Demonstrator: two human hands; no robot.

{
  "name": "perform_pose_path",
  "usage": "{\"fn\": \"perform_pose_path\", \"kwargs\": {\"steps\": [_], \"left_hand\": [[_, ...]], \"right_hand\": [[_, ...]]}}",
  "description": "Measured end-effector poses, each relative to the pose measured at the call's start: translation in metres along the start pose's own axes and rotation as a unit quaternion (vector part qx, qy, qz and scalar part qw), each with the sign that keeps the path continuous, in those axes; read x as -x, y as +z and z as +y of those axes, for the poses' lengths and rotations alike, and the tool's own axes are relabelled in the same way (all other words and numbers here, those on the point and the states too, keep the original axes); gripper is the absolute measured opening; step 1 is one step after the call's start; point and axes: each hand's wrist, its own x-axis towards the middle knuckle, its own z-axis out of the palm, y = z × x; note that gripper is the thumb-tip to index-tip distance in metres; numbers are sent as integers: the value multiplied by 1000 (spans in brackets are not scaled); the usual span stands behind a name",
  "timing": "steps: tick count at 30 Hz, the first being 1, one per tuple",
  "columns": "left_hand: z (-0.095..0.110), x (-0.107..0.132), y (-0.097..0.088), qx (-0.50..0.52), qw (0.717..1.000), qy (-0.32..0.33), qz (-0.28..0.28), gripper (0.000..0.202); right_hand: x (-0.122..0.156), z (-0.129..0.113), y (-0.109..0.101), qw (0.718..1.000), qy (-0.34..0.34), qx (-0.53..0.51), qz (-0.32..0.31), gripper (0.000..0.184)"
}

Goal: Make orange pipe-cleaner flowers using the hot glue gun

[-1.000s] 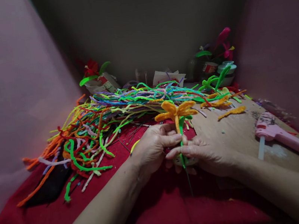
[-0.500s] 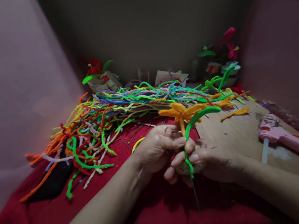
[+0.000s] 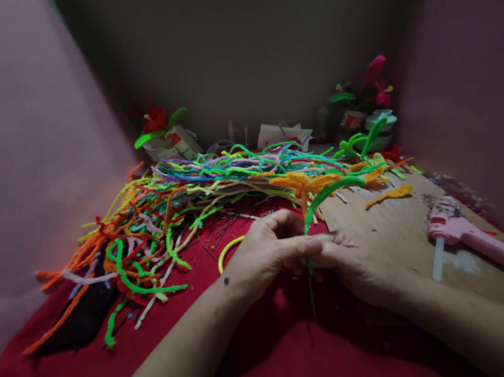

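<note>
My left hand and my right hand meet over the red cloth, both pinched round the thin stem of an orange pipe-cleaner flower. The flower head stands just above my fingers. A green pipe cleaner arches up and to the right from the same grip. The dark stem wire hangs down below my hands. A yellow-green loop lies on the cloth by my left wrist.
A big heap of coloured pipe cleaners spreads across the left and back. A pink glue gun lies on the wooden board at right. Finished flowers and small boxes stand at the back. Pink walls close in both sides.
The flower has dropped lower and my hands have closed tighter together on the stem. The green pipe cleaner, which rose half a second ago, still arches to the right.
</note>
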Motion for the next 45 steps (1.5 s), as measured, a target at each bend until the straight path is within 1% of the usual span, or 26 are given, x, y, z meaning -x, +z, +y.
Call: {"fn": "perform_pose_path", "kwargs": {"steps": [3,6,9,11,13,15,17,19,21,23,25,27,29,30,33,35,38,41,43,45], "left_hand": [[-2,-1,-1,-12,1000,12,0,15],[-4,-3,-4,-24,999,42,6,15],[-4,-4,-4,-55,996,69,21,15],[-3,-4,-3,-77,994,73,27,15],[-2,-4,-2,-96,993,68,24,14],[-2,-3,-3,-101,993,64,14,12],[-2,-3,-5,-79,995,62,0,9],[-2,-3,-8,-40,997,64,-6,10],[-4,-3,-10,-2,997,71,-11,12],[-6,-2,-10,40,996,74,-37,13],[-9,-1,-8,84,992,62,-78,16],[-12,0,-6,125,985,47,-105,17],[-14,1,-5,149,981,40,-118,17],[-14,1,-5,156,979,37,-127,17],[-12,1,-6,153,976,33,-149,16],[-9,0,-6,146,978,33,-143,14],[-6,0,-5,152,982,40,-103,18],[-6,-2,-4,148,986,64,-53,23],[-7,-3,-4,113,991,72,-27,20],[-7,-3,-4,71,995,63,-20,18]], "right_hand": [[0,-3,1,998,3,54,15,22],[0,-6,2,993,-8,115,19,20],[1,-10,4,977,-61,200,36,18],[3,-13,5,964,-87,251,30,18],[5,-16,6,954,-84,288,19,18],[6,-20,5,952,-70,298,10,19],[6,-23,3,959,-58,276,-5,20],[6,-23,1,973,-48,224,-18,21],[4,-18,-2,988,-24,148,-26,21],[2,-10,-5,997,11,58,-46,22],[0,-1,-5,995,38,-31,-86,27],[0,4,-3,984,50,-113,-128,32],[0,5,1,972,56,-174,-147,33],[1,5,2,969,55,-192,-145,32],[2,2,5,974,43,-192,-111,25],[3,2,4,980,38,-170,-96,24],[2,1,1,988,28,-131,-77,25],[1,-1,0,997,10,-71,-38,27],[1,-3,1,1000,4,-28,-12,27],[1,-6,2,1000,-3,17,7,23]]}}
